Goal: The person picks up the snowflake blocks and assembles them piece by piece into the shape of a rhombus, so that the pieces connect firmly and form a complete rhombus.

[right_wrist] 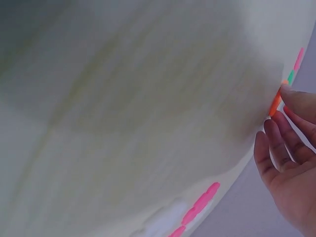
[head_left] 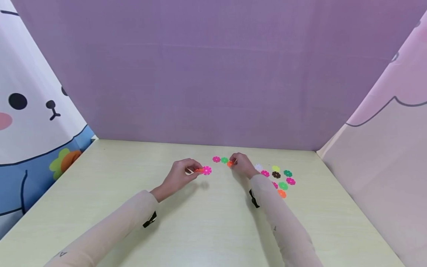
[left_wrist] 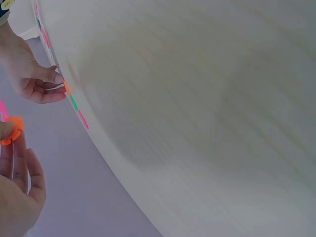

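1. near the far edge of the desk [head_left: 207,230], an orange disc [head_left: 230,163] ends a short row beside a green disc [head_left: 224,160] and a pink disc [head_left: 216,159]; the right hand [head_left: 244,165] pinches it.
2. left of that, the left hand [head_left: 180,174] pinches a second orange disc [head_left: 199,170], raised, a bright pink disc [head_left: 207,170] against it.
3. rightward, loose discs [head_left: 276,174] lie short of the right edge.
4. desk surface stretches between the sleeves [head_left: 110,226] and to the left edge.
5. purple cloth [head_left: 213,81] rises behind.
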Motion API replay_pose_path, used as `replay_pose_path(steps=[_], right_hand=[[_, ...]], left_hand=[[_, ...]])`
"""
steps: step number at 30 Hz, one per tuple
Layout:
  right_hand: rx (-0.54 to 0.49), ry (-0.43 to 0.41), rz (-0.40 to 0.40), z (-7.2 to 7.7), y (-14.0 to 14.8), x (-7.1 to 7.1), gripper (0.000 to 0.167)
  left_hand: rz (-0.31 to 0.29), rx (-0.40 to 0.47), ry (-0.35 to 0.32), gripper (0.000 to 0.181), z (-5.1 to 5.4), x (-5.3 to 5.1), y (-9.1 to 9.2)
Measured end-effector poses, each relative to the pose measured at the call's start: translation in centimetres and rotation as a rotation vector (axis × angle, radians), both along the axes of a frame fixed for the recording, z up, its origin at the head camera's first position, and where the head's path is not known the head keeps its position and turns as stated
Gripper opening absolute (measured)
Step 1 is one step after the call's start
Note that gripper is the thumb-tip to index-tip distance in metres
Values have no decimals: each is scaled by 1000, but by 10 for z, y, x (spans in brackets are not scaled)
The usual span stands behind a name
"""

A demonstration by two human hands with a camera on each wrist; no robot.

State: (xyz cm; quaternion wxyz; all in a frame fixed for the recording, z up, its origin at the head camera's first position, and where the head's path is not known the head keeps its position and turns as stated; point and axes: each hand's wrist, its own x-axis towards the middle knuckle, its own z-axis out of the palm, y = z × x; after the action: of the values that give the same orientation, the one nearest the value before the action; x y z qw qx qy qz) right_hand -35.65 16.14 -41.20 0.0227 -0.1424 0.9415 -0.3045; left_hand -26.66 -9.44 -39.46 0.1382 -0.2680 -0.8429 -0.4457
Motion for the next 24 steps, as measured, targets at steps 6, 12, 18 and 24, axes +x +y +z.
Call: replay_pose_path(steps=[6,12,18,24], right_hand=[[10,65,7,0,0,-1,29],[-8,113,35,3,4,2,24],[-60,89,36,11,9,6,20],[-160,128,34,22,10,16,15]], left_hand=[[1,5,-2,18,-1,0,-1],[3,10,5,19,-1,0,-2],[4,13,-2,19,-1,-1,-3],[7,12,-10,18,-1,-1,-3]])
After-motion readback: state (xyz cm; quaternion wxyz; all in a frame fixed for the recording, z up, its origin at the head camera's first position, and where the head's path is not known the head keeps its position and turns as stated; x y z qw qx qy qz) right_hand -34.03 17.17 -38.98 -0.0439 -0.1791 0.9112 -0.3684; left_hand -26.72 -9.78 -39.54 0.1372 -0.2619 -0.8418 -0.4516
